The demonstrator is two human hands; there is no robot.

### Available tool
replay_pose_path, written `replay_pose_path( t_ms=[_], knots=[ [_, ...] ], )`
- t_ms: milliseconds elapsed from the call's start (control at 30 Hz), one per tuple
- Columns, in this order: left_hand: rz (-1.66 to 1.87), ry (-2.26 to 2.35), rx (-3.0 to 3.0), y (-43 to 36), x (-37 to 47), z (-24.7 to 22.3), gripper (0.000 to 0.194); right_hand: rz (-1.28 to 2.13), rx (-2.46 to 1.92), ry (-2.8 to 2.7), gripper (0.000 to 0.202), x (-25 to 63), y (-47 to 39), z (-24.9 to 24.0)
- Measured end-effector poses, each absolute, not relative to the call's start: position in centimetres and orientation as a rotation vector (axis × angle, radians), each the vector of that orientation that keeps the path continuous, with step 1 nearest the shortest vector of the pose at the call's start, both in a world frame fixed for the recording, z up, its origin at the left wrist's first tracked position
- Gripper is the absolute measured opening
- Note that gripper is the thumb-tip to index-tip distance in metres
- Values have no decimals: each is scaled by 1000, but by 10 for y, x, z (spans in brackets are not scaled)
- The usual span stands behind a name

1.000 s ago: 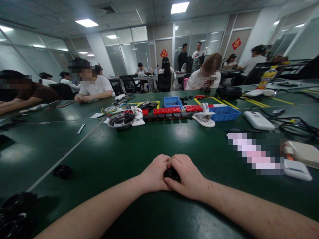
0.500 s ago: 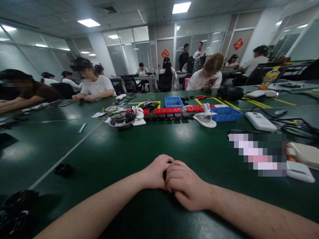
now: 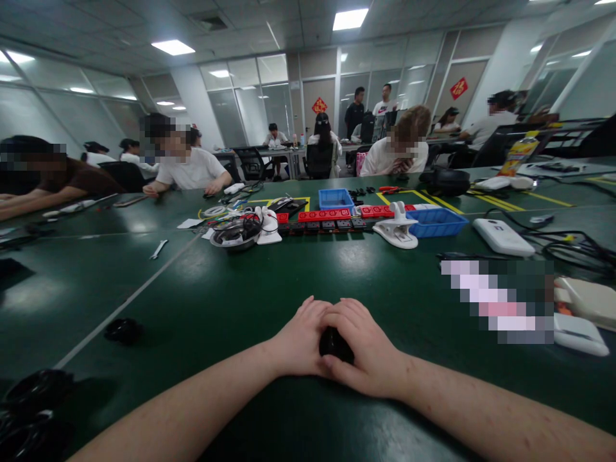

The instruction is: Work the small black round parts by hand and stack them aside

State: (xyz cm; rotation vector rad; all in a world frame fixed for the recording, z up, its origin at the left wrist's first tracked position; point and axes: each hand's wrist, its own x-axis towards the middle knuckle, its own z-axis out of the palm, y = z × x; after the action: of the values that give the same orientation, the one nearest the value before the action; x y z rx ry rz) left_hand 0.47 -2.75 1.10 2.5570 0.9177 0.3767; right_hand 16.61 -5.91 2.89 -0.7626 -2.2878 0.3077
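Close together over the near middle of the green table (image 3: 269, 282), my two hands are wrapped round a dark rounded object (image 3: 335, 344). My left hand (image 3: 304, 337) grips its left side, with the fingertips partly hidden behind my other hand. Around the top and right side of the object curl the fingers of my right hand (image 3: 366, 346), the thumb at the near edge. Most of the object is covered, so its full shape cannot be told.
Black round parts (image 3: 38, 391) lie at the lower left, with another one (image 3: 124, 330) nearby. A wrench (image 3: 158, 249), a metal bowl of cables (image 3: 235, 234), red power strips (image 3: 325, 215), a white clip base (image 3: 397, 231) and a blue tray (image 3: 439, 222) stand farther back. People sit beyond.
My right hand has opened out and shifted its fingers upward, showing more of the dark object. A person across the table at the left has moved their hands apart.
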Motion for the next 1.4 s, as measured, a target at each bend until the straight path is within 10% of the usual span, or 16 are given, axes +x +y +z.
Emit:
replay_pose_path(
  t_ms=[633, 1400],
  knots=[
    [471, 903, 2487, -26, 6, 15, 45, 347, -968, -2399, 13, 165, -56, 32],
    [389, 703, 2588, -21, 2, 15, 72, 283, -445, -2290, 20, 165, -65, 34]
  ],
)
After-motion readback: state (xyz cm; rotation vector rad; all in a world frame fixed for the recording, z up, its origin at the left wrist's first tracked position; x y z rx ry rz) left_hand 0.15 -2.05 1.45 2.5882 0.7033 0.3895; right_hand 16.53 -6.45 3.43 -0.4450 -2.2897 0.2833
